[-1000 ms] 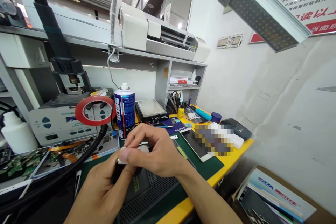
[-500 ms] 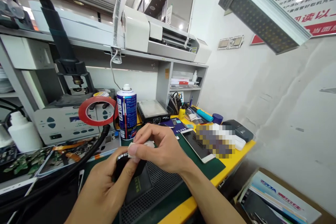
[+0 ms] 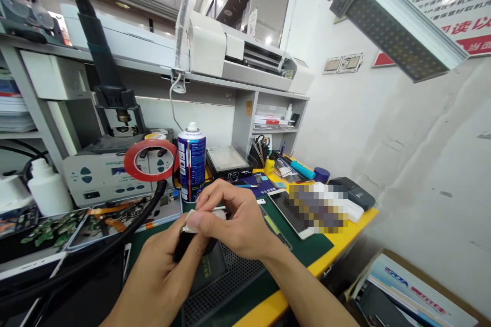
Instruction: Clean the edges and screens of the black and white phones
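Barely changed: white wipe [image 3: 192,213] stays pressed on the dark device [image 3: 181,249], lower centre of frame.
Left hand [image 3: 159,273]: clamped around the device.
Right hand [image 3: 233,222]: fingers pinched on wipe.

Left hand [image 3: 161,276] grips black device [image 3: 187,242] — right hand [image 3: 233,219] presses white wipe [image 3: 194,213].

spray can [image 3: 192,166] | red tape roll [image 3: 150,160] just L of it | white btl [image 3: 48,191] far L | phone [image 3: 293,212] on mat
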The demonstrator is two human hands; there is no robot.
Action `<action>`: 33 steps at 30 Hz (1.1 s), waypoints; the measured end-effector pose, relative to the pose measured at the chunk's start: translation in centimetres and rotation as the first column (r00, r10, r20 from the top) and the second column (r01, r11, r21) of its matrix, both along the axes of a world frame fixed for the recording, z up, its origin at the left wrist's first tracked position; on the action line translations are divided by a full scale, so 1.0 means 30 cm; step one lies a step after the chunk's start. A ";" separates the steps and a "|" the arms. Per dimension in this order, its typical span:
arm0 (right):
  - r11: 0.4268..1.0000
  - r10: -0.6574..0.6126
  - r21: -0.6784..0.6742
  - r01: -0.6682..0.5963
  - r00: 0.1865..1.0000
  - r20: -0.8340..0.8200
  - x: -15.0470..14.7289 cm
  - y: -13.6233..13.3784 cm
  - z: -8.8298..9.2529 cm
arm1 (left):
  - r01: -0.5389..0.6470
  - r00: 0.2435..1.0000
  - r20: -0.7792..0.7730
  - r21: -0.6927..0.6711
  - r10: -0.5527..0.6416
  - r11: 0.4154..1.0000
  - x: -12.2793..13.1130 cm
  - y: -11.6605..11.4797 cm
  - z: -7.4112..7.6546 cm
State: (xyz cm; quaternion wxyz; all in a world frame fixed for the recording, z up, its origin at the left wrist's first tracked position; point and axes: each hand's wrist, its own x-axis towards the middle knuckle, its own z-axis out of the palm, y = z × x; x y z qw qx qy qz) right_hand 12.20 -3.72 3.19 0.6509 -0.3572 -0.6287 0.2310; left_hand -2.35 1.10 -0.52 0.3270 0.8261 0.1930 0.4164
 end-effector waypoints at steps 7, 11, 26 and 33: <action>0.998 0.011 -0.054 -0.011 1.000 0.000 0.057 0.011 -0.005 | 0.001 1.000 0.003 -0.047 -0.001 0.999 0.005 0.007 0.015; 0.998 -0.011 -0.056 0.011 1.000 0.003 0.062 0.010 -0.010 | 0.020 1.000 0.006 -0.067 -0.020 0.998 0.011 0.002 0.025; 0.986 -0.160 0.071 0.153 0.982 0.103 -0.058 0.000 -0.007 | 0.191 0.979 0.101 -0.115 -0.180 0.975 0.003 -0.018 0.020; 0.998 -0.066 0.028 0.064 0.996 0.060 -0.011 0.000 -0.021 | 0.196 0.979 0.086 -0.137 -0.185 0.971 -0.002 -0.026 0.034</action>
